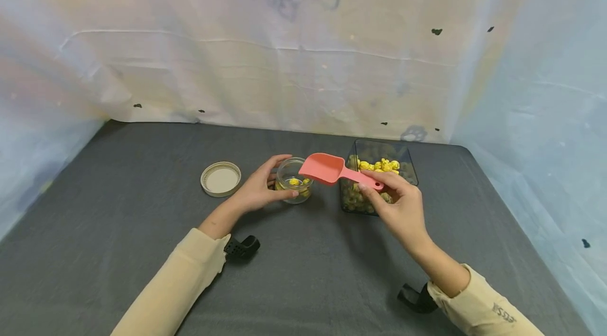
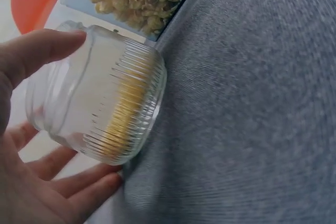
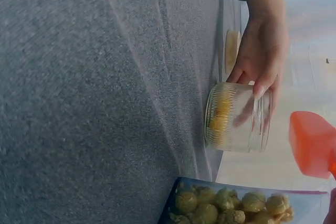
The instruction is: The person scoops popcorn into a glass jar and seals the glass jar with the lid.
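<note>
Left hand (image 1: 260, 186) curled round one clear round glass jar (image 1: 287, 171), far fingers partly hidden. Right hand (image 1: 402, 207) pinches one pink plastic scoop (image 1: 327, 168) by handle, blade above jar's mouth level; cut off in both wrist views. Right of jar: one transparent rectangular plastic box (image 1: 402, 151), partly covered; yellow popcorn (image 1: 379, 166) overlaps, uncountable. One round cream lid (image 1: 221, 179), left.

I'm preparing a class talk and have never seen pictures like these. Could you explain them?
There is no robot here, only a person working bare-handed. The wide picture comes from a camera worn on the head; the other two come from cameras on the wrists, so they look turned sideways. On the dark surface are a round lid and a clear container of yellow popcorn. The left hand grips a glass jar with some popcorn inside. The right hand holds a pink scoop by its handle.
</note>
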Available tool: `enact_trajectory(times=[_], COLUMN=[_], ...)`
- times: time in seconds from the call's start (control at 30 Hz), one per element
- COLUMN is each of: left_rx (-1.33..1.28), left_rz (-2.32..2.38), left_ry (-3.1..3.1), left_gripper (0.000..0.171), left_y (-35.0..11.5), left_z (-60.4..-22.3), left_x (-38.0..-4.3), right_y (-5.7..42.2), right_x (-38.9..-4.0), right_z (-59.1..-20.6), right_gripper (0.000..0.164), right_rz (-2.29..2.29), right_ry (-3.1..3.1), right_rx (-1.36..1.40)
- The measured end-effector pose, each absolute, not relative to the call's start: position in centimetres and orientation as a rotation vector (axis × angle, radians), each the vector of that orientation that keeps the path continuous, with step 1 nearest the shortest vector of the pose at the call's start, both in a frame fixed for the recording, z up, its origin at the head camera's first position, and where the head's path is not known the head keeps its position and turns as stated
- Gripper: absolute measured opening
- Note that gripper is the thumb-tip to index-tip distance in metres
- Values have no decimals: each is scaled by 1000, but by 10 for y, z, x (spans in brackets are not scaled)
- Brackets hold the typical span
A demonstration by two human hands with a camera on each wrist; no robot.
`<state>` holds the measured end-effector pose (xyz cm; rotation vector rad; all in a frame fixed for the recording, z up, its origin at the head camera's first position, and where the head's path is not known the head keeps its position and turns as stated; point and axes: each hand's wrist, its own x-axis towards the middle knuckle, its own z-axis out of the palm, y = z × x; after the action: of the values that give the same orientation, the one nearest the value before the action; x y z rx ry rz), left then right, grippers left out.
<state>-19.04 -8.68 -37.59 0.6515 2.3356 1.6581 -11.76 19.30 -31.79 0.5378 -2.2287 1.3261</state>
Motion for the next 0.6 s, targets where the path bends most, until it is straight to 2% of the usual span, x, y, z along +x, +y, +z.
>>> enact_trajectory(times=[0.3, 0.6], left_rx=[716, 693], left_rz=[1251, 1147], left_ry=[2686, 2748], left_gripper=[84, 92], left_y=[-88, -80], left_z=[-361, -349], left_x=[-183, -179], right_y=[197, 203], right_x=[-120, -120], right_z=[-313, -308], right_gripper=[24, 24], right_rz=[1426, 1468], right_ry=[-2175, -2147], right_rx=[455, 405])
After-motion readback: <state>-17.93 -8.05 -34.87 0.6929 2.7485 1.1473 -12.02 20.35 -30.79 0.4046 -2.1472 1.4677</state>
